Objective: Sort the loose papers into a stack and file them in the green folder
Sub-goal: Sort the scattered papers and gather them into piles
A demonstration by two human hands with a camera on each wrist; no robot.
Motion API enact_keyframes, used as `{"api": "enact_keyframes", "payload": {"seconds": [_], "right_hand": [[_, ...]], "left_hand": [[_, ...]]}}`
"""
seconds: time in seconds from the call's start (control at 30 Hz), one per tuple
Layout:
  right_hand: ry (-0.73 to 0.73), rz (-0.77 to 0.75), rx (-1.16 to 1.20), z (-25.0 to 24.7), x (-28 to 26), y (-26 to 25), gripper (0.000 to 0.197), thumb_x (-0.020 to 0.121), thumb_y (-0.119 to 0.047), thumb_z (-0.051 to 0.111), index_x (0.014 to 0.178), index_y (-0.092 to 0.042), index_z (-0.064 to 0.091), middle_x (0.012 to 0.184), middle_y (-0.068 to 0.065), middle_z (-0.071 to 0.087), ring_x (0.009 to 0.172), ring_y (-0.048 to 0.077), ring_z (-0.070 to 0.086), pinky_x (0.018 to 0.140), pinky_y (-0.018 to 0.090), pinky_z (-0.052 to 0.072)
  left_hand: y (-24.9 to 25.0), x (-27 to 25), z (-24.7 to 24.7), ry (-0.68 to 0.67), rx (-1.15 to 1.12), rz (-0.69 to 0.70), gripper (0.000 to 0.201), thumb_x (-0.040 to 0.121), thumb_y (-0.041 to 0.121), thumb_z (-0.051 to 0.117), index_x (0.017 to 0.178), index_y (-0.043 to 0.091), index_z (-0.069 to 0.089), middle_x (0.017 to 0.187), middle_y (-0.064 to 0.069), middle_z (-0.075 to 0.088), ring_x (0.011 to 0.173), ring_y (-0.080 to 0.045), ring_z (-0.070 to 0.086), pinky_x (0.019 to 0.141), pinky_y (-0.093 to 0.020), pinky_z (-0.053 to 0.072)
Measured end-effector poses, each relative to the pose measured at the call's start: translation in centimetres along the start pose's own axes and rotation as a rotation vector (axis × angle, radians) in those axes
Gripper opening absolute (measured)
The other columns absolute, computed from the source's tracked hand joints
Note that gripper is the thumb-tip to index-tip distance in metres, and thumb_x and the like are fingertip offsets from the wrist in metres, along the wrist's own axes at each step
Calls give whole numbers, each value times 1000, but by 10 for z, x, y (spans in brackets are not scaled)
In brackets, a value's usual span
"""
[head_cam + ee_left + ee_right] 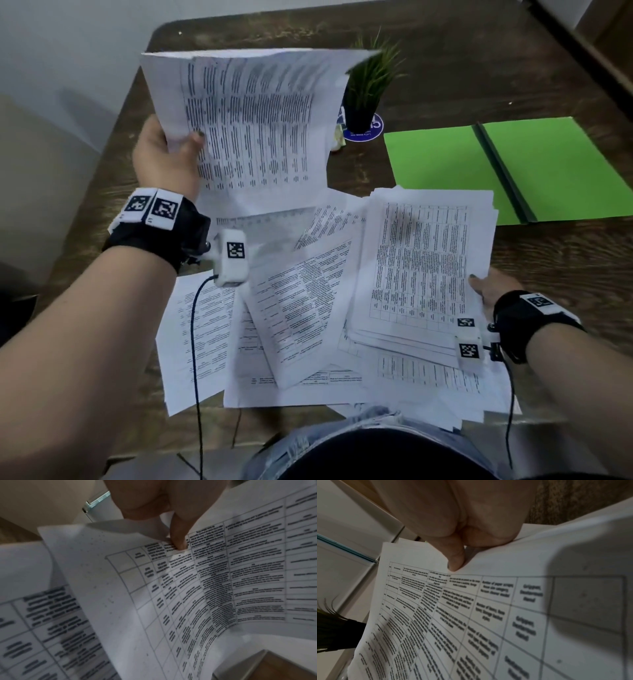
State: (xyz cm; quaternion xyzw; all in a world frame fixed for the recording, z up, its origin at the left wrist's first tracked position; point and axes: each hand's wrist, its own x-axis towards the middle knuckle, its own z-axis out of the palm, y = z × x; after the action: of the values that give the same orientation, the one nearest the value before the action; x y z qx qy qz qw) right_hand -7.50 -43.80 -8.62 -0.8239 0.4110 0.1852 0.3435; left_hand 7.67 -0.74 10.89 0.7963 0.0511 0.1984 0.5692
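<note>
At the far left the left hand (164, 150) is lifted above the table (445, 78), pinching a printed sheet (246, 116) by its left edge, thumb on the printed face and the other fingers hidden behind the paper. The left wrist view shows that thumb (178, 536) pressed onto the sheet's table of text, with the paper curving away below it. The sheet stands nearly upright in the air, clear of the papers under it. Below and to the right, loose papers (287, 308) lie scattered and overlapping across the near half of the table, some turned at angles, a few hanging over the near edge. Behind the raised sheet's right edge a small potted plant (370, 85) stands on a round blue mat (375, 132). Further right, a partly squared stack (421, 260) of printed pages sits on top of the scattered ones, and the right hand (489, 287) grips it at its right edge, thumb laid on the top page and the other fingers out of sight beneath. The right wrist view shows the thumb (455, 558) pressing down on the top page near its margin. Beyond the stack, at the far right, the green folder (513, 168) lies open and flat on the table with its dark spine running down the middle, its near edge just beside the stack's far corner.
</note>
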Motion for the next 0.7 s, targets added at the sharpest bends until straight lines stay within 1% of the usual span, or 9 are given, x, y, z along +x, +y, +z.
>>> {"api": "enact_keyframes", "payload": {"seconds": [0.07,0.17,0.23,0.3,0.4,0.47,0.53,0.63,0.7], "right_hand": [[7,1,7,2,-2,1,42,96,-23,48,131,1,48,133,20,54,118,36,53,98,37,42],[24,3,87,3,-3,1,39,95,-20,51,128,-1,51,131,20,56,117,37,55,100,41,44],[22,10,116,3,-4,-3,41,95,-23,51,130,-1,49,132,19,55,118,37,54,101,43,43],[50,-10,165,2,-5,-8,41,94,-23,53,129,-2,50,129,19,57,117,37,55,101,45,44],[52,-70,270,5,-8,-19,41,91,-17,55,130,-7,49,128,19,57,117,36,56,100,49,46],[28,-90,307,7,-18,-30,43,90,-16,56,131,-8,47,129,18,57,117,36,56,100,48,46],[15,-96,353,7,-36,-43,40,92,-13,54,131,-5,48,129,18,57,118,35,56,96,42,48],[-32,-126,361,14,-57,-52,34,95,-17,50,128,-7,51,122,12,60,110,31,58,77,29,45],[-88,-131,392,21,-63,-50,33,93,-17,53,125,-8,53,124,14,61,109,32,59,91,36,49]], "left_hand": [[13,5,-4,28,-43,23,28,80,14,66,107,19,61,98,13,67,88,5,63,84,-18,52],[25,8,-6,23,-150,-1,32,70,8,72,97,22,60,99,5,68,95,-12,67,86,-34,56],[30,4,-2,-74,-298,-86,40,68,-8,69,100,15,61,103,-4,69,97,-22,67,82,-37,57],[32,-7,6,-250,-420,-205,48,72,-19,61,113,5,59,110,-12,68,100,-27,67,82,-37,56],[23,-27,19,-397,-423,-383,48,76,-21,57,114,8,60,112,-10,69,102,-26,67,87,-38,55],[9,-40,26,-438,-353,-465,44,76,-19,59,107,12,64,108,-7,71,99,-25,68,90,-41,53],[-9,-53,33,-478,-249,-521,40,75,-14,64,98,18,66,104,-5,72,98,-25,68,94,-44,51],[-35,-72,40,-495,-137,-601,27,77,0,71,95,19,67,103,-3,73,97,-25,68,94,-46,50],[-44,-83,44,-478,-16,-604,12,83,25,70,92,18,66,103,0,71,96,-23,65,92,-42,50]]}}
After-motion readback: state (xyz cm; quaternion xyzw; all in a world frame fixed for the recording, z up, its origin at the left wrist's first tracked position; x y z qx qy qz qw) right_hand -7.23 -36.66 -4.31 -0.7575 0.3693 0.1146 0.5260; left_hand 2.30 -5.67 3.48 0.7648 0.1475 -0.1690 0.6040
